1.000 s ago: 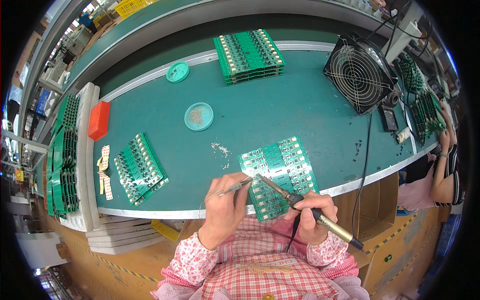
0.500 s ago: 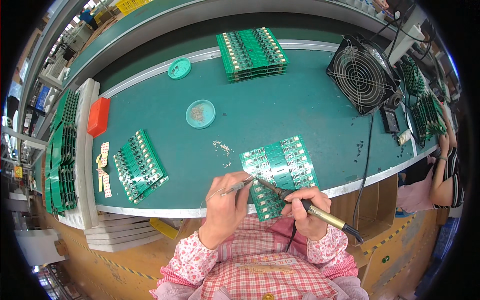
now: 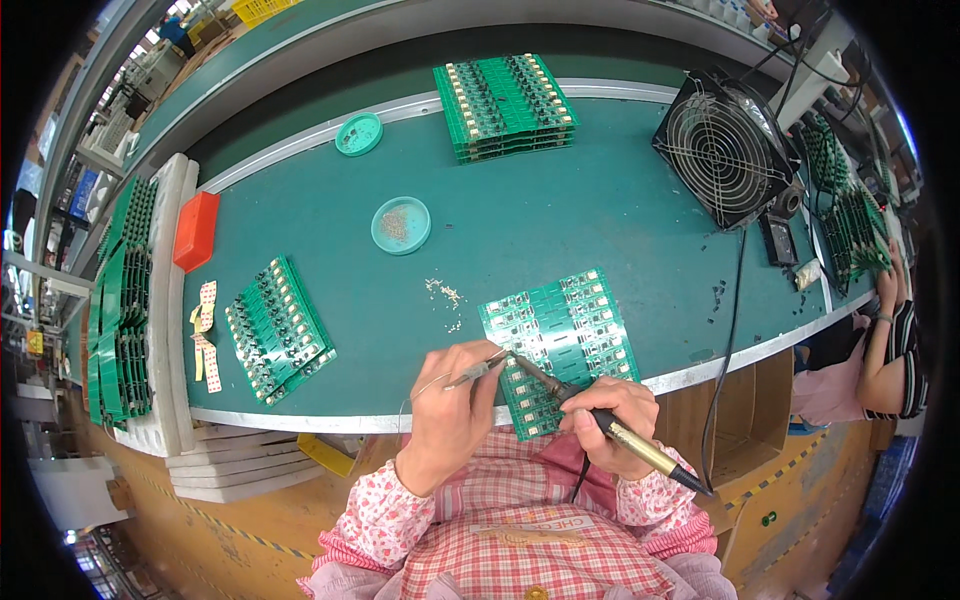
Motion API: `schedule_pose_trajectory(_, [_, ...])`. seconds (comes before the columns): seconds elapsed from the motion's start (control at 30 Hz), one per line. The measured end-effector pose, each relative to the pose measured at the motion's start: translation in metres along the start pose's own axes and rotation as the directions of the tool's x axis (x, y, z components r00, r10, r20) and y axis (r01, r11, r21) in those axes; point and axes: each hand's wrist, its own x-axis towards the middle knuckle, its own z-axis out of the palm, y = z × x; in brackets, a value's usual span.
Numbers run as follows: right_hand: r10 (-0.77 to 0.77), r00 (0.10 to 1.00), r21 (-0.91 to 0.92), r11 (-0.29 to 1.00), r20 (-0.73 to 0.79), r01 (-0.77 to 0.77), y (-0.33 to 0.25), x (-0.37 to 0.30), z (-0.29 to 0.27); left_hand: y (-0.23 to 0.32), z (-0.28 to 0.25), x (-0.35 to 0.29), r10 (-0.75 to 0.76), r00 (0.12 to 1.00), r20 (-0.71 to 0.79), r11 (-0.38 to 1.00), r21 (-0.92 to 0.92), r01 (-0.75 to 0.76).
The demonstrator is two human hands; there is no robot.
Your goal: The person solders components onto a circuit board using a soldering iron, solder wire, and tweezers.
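A green circuit board (image 3: 560,345) with rows of small white parts lies at the table's front edge, partly under my hands. My right hand (image 3: 618,425) is closed round a soldering iron (image 3: 632,440) with a black and gold handle. The iron's tip points left and down onto the board's left part. My left hand (image 3: 450,395) pinches slim grey metal tweezers (image 3: 472,374), their end meeting the iron's tip at the board. A thin wire loops out beside the left fingers. The exact contact point is too small to make out.
Small pale parts (image 3: 443,292) lie loose left of the board. Two turquoise dishes (image 3: 402,250) (image 3: 359,153), stacked boards (image 3: 505,105), more boards (image 3: 280,330) and a red box (image 3: 196,232) stand around. At right are a black fan (image 3: 715,145), a cable (image 3: 738,330) and another person's arm (image 3: 880,350).
The soldering iron's rear end has swung slightly down and left, with my right hand shifting a little. My left hand stays nearly still at the board.
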Motion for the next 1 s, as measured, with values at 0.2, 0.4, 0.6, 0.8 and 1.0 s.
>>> schedule_pose_trajectory(0.2, [0.074,0.988,0.047,0.997,-0.138,-0.068,-0.003,-0.006,-0.004,0.000,0.001,-0.001,-0.004,1.000,0.002,1.000,-0.003,0.004])
schedule_pose_trajectory(0.4, [0.003,0.999,-0.348,0.937,-0.047,-0.019,-0.005,-0.009,-0.013,-0.001,0.001,-0.001,0.009,1.000,-0.001,1.000,-0.004,-0.009])
schedule_pose_trajectory(0.6, [0.032,0.999,-0.571,0.821,0.018,-0.016,-0.004,0.001,0.002,0.002,-0.003,0.000,-0.017,1.000,0.015,1.000,-0.010,0.017])
schedule_pose_trajectory(0.8, [0.073,0.997,-0.570,0.820,0.011,-0.054,-0.001,0.004,0.003,-0.005,-0.019,0.002,-0.177,0.981,-0.082,0.982,-0.073,0.171])
schedule_pose_trajectory(1.0, [0.032,0.996,-0.581,0.811,-0.080,-0.073,0.004,0.012,0.008,-0.014,-0.021,0.010,-0.203,0.968,-0.145,0.978,0.020,0.208])
